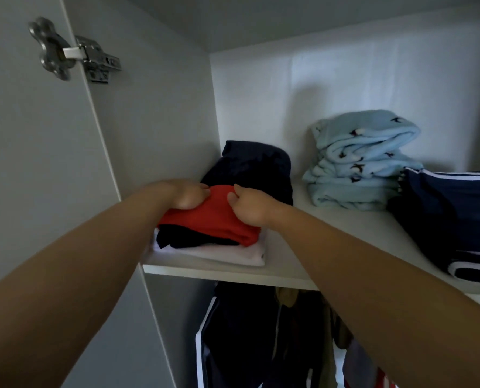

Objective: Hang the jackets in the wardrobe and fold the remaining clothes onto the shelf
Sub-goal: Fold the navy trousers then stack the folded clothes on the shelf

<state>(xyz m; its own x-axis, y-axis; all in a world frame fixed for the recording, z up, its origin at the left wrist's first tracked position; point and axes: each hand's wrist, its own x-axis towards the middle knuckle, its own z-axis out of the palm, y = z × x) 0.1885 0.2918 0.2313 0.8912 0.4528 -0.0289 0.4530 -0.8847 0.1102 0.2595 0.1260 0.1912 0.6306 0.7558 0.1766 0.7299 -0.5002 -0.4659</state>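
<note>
A: Entry, head view. Position of the red garment (pixel 219 219)?
B: Folded, on top of a small stack at the left end of the shelf (pixel 286 271). Under it lies a dark navy garment (pixel 188 240). Under that is a white folded garment (pixel 222 254), flat on the shelf board.
A: Hands?
B: Both are on the red garment. The left hand (pixel 189 195) grips its left rear edge, fingers curled over the cloth. The right hand (pixel 250 205) has bent fingers pinching a fold near the top middle. The two hands are near each other, not touching.
A: Neighbours?
B: A dark navy pile (pixel 250 166) sits directly behind the stack. Further right is a folded light-blue fleece blanket (pixel 359 163) with small bird prints. Just beside that is a navy garment with white stripes (pixel 451 219). Below the shelf, jackets (pixel 241 331) hang in the wardrobe (pixel 163 113). A door hinge (pixel 93 56) shows upper left.
</note>
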